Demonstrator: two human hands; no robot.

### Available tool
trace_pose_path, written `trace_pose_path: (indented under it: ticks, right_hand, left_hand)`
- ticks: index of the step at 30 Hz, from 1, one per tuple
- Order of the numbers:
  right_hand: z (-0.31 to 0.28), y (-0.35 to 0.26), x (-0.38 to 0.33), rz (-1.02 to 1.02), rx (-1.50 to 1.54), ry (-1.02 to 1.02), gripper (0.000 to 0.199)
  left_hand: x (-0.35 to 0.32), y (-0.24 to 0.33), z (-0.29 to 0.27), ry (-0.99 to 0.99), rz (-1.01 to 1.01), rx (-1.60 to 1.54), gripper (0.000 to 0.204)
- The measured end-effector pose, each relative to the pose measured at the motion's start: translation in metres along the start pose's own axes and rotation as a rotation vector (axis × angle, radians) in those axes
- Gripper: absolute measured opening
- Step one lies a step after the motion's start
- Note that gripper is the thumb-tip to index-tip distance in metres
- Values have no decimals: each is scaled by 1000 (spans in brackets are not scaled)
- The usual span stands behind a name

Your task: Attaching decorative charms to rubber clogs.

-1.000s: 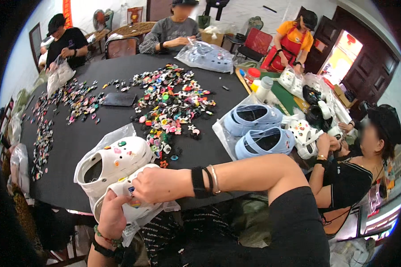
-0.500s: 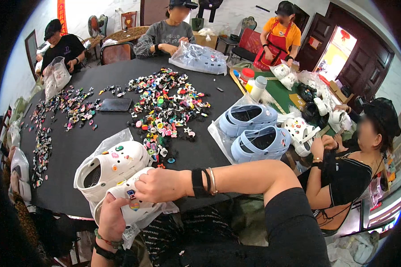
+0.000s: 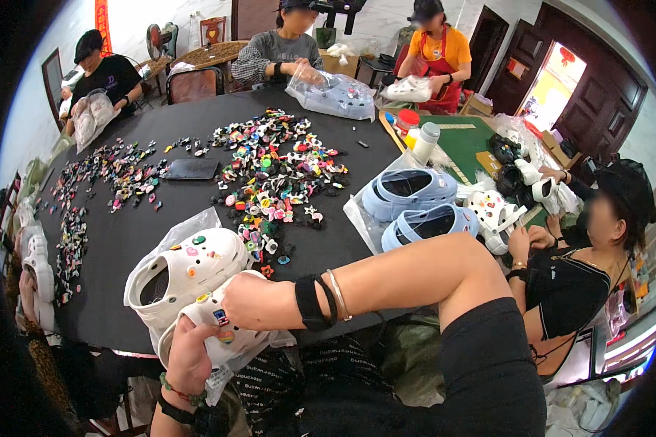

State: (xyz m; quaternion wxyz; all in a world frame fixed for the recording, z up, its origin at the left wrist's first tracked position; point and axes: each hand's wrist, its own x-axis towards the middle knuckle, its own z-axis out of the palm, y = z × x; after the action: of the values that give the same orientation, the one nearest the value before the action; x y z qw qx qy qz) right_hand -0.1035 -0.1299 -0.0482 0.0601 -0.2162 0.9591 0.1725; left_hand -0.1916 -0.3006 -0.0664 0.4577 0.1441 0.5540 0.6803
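Pressing a charm into the near clog [image 3: 229, 331]: left hand [image 3: 189, 357] clamps it, right hand [image 3: 259, 302] pinches together; next calls for firm seating.

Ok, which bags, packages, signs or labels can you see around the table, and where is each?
Clear plastic bag: under the white clogs at the near table edge.
Clear plastic bag: under the pale blue clogs, table right.
Clear bag holding blue clogs: far side, in a co-worker's hands.
Red vertical banner: back wall, upper left.
Red hanging ornament: doorway, upper right.
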Motion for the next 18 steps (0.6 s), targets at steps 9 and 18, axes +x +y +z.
trace_pose_path:
  ticks: [9,18]
  right_hand:
    - [1,20,-9,-143,140,278,11]
    - [1,18,-23,-78,155,339,9]
  left_hand:
    - [5,-2,-4,-38,3,-47,46]
    - [9,-6,-9,-140,-39,-121,46]
